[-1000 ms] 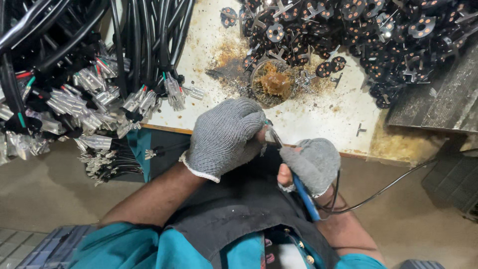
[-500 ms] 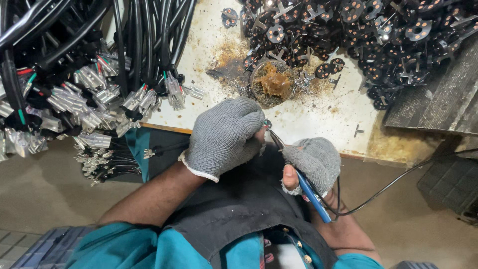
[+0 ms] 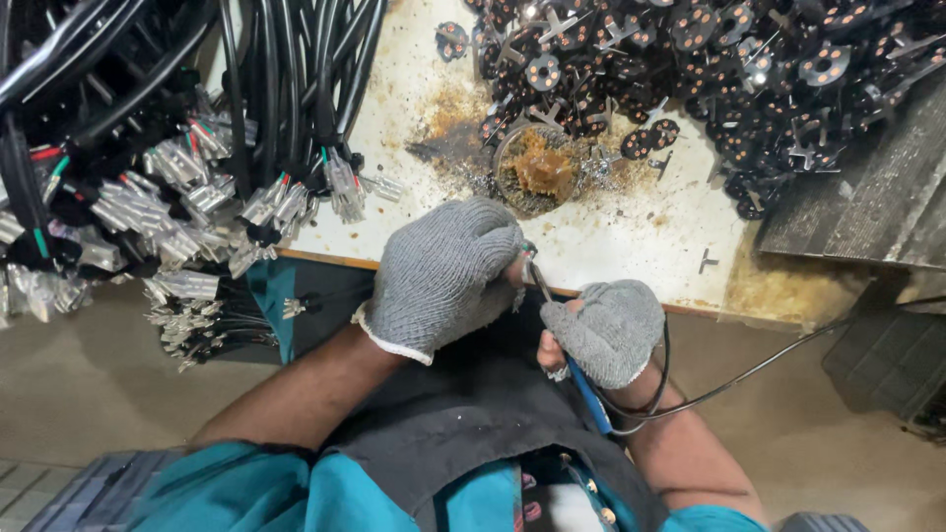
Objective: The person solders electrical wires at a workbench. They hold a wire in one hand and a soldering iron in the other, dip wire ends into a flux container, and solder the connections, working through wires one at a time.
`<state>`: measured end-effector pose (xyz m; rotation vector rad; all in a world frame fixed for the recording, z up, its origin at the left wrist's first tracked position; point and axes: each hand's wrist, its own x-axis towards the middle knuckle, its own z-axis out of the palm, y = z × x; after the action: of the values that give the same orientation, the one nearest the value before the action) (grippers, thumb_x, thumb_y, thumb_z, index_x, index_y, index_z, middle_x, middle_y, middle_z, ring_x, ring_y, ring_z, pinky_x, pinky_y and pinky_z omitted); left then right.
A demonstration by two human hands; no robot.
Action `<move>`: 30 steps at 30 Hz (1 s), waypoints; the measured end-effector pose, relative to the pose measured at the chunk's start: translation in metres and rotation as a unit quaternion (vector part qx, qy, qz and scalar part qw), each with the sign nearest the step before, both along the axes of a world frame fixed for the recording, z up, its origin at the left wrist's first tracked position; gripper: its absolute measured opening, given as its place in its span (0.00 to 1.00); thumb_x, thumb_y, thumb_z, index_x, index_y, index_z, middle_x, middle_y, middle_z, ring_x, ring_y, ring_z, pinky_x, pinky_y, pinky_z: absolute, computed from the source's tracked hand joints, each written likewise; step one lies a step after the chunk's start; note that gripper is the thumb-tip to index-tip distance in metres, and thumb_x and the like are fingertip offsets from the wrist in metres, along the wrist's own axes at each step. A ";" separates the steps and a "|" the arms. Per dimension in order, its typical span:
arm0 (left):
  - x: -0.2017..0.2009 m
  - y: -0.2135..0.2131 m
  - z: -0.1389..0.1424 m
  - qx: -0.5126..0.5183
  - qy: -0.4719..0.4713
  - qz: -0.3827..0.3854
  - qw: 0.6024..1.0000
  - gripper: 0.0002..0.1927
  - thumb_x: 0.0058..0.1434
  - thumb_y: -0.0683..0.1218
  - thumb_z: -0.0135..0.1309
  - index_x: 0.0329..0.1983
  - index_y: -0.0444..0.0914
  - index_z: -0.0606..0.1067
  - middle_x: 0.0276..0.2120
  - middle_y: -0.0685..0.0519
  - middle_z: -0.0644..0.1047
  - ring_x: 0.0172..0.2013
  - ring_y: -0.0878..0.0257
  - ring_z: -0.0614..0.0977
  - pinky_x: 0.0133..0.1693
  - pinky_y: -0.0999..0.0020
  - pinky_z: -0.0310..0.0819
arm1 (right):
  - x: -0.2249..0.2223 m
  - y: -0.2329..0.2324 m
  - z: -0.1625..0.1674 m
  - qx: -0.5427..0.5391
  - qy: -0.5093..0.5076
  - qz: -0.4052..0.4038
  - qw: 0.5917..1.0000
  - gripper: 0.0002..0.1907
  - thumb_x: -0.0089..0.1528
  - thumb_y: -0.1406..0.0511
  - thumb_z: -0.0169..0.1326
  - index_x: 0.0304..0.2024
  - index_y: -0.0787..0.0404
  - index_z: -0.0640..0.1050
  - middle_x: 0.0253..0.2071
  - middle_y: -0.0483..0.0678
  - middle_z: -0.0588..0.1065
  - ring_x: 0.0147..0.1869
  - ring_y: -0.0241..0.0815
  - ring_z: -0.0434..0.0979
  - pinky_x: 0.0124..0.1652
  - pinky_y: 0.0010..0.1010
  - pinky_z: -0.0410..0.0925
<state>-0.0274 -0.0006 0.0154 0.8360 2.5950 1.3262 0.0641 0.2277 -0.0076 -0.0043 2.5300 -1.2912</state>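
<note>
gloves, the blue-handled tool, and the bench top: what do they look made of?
Grey gloves on the left hand and right hand: knitted fabric, seen in the ribbed weave and white cuff edge. Blue-handled soldering tool: likely smooth plastic grip, thin metal shaft. White bench top: probably painted or laminated board, matt, stained brown.

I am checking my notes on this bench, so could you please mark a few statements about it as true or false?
1. Both hands wear grey knitted gloves. True: left hand, right hand.
2. The right hand holds a blue-handled soldering iron. True.
3. The cable bundles lie on the right of the bench. False: they lie on the left.
4. The small tin of brown paste sits by the pile of black discs. True.
5. The left hand rests flat on the bench. False: it is closed near the iron's tip.
</note>
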 end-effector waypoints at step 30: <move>0.005 0.005 -0.002 -0.021 0.044 0.031 0.998 0.05 0.52 0.44 0.60 0.32 0.41 0.77 0.35 0.49 0.78 0.37 0.49 0.81 0.38 0.55 0.76 | -0.015 -0.020 0.035 -0.063 0.254 -0.276 0.925 0.16 0.68 0.60 0.62 0.51 0.58 0.71 0.37 0.47 0.76 0.37 0.45 0.81 0.37 0.33 0.71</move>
<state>-0.0226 0.0046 0.0129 0.8325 2.7273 1.2717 0.0494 0.2075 0.0275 0.4312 3.0053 -1.8652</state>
